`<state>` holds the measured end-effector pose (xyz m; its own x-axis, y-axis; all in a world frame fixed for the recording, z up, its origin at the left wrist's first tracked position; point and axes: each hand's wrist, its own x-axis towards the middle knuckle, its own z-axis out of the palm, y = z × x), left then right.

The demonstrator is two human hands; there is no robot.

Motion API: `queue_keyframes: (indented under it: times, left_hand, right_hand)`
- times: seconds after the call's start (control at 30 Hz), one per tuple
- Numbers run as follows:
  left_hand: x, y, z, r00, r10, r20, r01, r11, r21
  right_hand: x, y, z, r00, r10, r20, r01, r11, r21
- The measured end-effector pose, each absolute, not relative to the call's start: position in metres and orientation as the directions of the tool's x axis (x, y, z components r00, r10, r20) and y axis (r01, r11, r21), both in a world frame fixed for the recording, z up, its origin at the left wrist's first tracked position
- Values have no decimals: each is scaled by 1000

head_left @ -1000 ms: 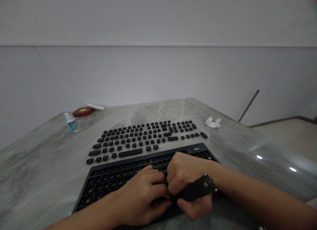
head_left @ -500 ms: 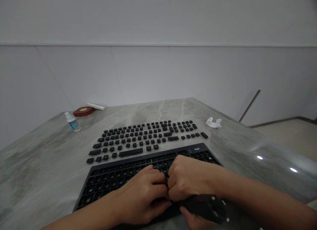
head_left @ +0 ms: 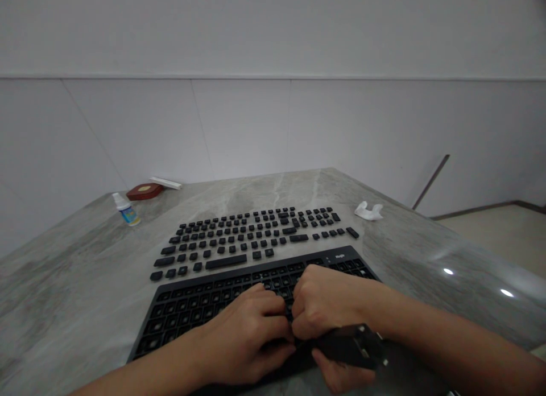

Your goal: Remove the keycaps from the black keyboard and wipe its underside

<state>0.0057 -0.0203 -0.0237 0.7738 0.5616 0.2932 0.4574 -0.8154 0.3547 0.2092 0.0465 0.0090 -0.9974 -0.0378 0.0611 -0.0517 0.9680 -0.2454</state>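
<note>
A black keyboard base (head_left: 187, 310) with its keycaps off lies at the near edge of the grey marble table (head_left: 77, 282). The loose black keycaps (head_left: 251, 236) are laid out in rows just behind it. My left hand (head_left: 247, 339) rests on the base's lower middle with curled fingers, their tips hidden against my right hand. My right hand (head_left: 324, 305) is a fist over the base's right half and grips a dark flat tool (head_left: 350, 346) with small pale marks, which sticks out to the right near my wrist.
A small white dropper bottle (head_left: 125, 209), a red-brown box (head_left: 144, 191) and a white bar (head_left: 165, 183) sit at the far left. A crumpled white piece (head_left: 368, 211) lies at the far right. The table's right edge drops to the floor; white wall behind.
The dark tool in my right hand swung down and outward, then came back up a little. Both hands stay pressed together over the same spot on the base.
</note>
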Motion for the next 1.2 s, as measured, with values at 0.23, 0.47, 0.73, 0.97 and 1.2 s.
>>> queue_keyframes:
  times: [0.23, 0.47, 0.73, 0.97, 1.2]
  left_hand:
    - [5, -22, -24, 767, 572, 291, 439, -798, 413]
    - [5, -20, -24, 776, 564, 283, 420, -797, 435]
    - [8, -21, -24, 773, 562, 295, 437, -808, 394]
    - [18, -28, -28, 721, 543, 431, 469, -840, 274]
    - [22, -30, -34, 659, 533, 530, 481, -841, 248]
  right_hand:
    - [206, 47, -4, -982, 38, 183, -33, 929, -370]
    - [207, 47, -15, -950, 45, 308, -119, 863, -491]
    - [202, 48, -13, -947, 37, 320, -116, 887, -447]
    - [204, 50, -15, -938, 49, 345, -115, 891, -438]
    - [214, 54, -18, -935, -42, 353, -200, 883, -424]
